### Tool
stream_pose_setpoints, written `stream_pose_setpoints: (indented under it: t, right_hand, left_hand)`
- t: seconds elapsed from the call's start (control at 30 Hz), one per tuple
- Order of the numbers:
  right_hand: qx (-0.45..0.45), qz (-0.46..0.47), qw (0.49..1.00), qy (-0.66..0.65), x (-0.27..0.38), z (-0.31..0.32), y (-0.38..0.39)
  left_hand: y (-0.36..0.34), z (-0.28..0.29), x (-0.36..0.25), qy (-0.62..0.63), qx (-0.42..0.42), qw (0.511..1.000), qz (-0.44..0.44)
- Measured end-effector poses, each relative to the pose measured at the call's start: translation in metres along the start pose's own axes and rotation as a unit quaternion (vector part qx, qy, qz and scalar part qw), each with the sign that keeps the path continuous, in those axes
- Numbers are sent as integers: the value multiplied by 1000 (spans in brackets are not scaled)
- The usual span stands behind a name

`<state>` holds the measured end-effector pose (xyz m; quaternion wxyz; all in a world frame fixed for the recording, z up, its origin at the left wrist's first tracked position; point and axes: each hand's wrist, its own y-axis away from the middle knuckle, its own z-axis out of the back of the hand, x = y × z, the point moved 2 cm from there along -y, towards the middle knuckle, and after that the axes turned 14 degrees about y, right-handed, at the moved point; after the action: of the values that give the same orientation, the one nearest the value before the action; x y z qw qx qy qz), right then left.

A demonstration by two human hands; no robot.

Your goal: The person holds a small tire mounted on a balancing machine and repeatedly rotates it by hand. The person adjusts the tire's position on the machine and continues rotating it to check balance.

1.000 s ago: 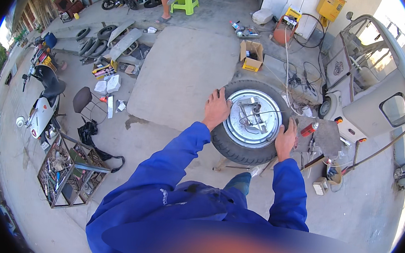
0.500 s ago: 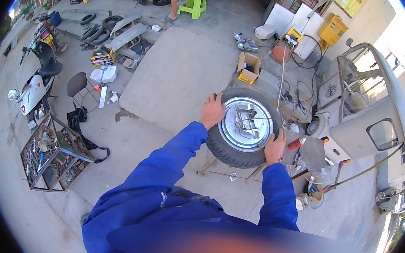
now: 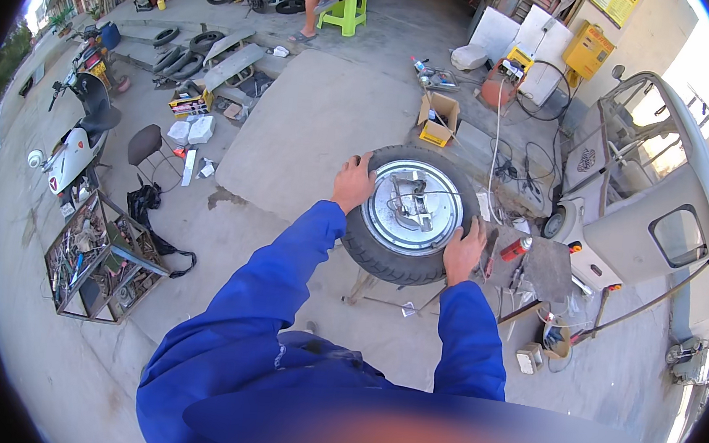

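A small black tyre [image 3: 385,258] on a silver hub-motor wheel [image 3: 413,208] lies flat on a low stand, with a wire lying on the hub. My left hand [image 3: 353,183] grips the tyre's left edge. My right hand [image 3: 463,253] presses on its lower right edge. Both arms wear blue sleeves.
A red spray can [image 3: 516,248] and tools lie on a board right of the wheel. A grey three-wheeler cab [image 3: 643,204] stands at right. A cardboard box [image 3: 438,119], a metal rack of parts [image 3: 98,258], a white scooter [image 3: 69,154] and a seated person on a green stool [image 3: 343,10] surround the concrete yard.
My view has shifted, so the wheel sits more toward the middle and a little higher in the picture. Both hands keep the same hold on the tyre's edges.
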<state>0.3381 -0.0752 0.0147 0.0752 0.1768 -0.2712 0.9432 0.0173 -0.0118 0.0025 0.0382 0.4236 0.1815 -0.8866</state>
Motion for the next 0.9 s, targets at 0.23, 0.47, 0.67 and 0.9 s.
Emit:
stream_pose_setpoints:
  t: [0.23,0.47,0.67,0.9]
  right_hand:
    - [6,-9,1000,-19,2,1,-1]
    - [5,-20,999,-38,-1,-1,-1]
    - [29,-48,997,-46,3,2,-3]
    - [21,-41,997,-59,-1,-1,-2]
  left_hand:
    - [0,-1,1,-15,-10,1000,4]
    - [1,3,-8,-23,1,1000,13]
    - [-2,3,-5,-31,3,999,11]
    - [0,3,-10,-41,-2,999,19]
